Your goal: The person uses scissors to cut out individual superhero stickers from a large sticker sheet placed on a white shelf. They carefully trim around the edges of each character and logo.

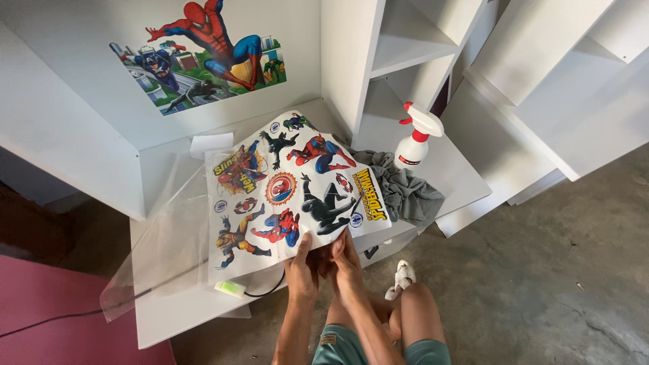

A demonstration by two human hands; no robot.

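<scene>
A white sticker sheet printed with several colourful comic-hero figures is held up over a white desk. My left hand and my right hand both pinch its near edge, side by side, thumbs on top. The sheet curves upward away from me. A large hero sticker is stuck on the white back panel above the desk.
A clear plastic film lies crumpled at the desk's left. A grey cloth and a white spray bottle with a red trigger sit at the right. A small green device with a black cable lies near the front edge. White shelves rise behind.
</scene>
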